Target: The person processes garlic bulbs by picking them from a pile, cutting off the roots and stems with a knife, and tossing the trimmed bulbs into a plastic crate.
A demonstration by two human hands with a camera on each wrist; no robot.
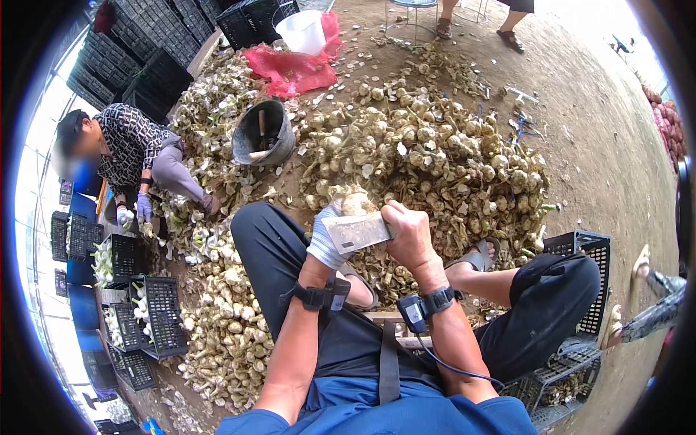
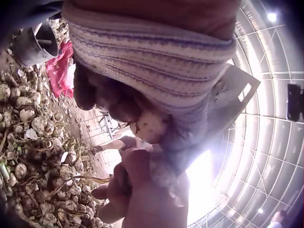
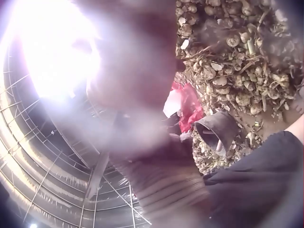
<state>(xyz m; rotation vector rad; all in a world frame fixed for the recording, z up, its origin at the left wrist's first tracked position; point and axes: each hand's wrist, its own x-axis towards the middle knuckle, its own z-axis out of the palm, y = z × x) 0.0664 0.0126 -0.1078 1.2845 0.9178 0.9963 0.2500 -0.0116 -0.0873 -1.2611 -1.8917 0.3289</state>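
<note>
In the head view my left hand point(image 1: 328, 243) wears a striped knit glove and holds a garlic bulb point(image 1: 355, 204) in front of my knees. My bare right hand point(image 1: 410, 236) grips a cleaver point(image 1: 360, 232), its handle hidden inside the fist. The broad blade points left and overlaps the glove, just below the bulb. From the left wrist, the pale bulb point(image 2: 153, 127) shows under the gloved fingers, close to the right hand point(image 2: 152, 190). Glare and blur cover much of the right wrist view. A large heap of garlic point(image 1: 428, 152) lies just beyond both hands.
A dark bucket point(image 1: 263, 134) with tools inside stands ahead left, near a red mesh bag point(image 1: 293, 69) and a white bucket point(image 1: 302, 32). More garlic point(image 1: 232, 319) lies by my left leg. Black crates point(image 1: 163, 315) stand at left. Another person point(image 1: 134, 145) bends over there.
</note>
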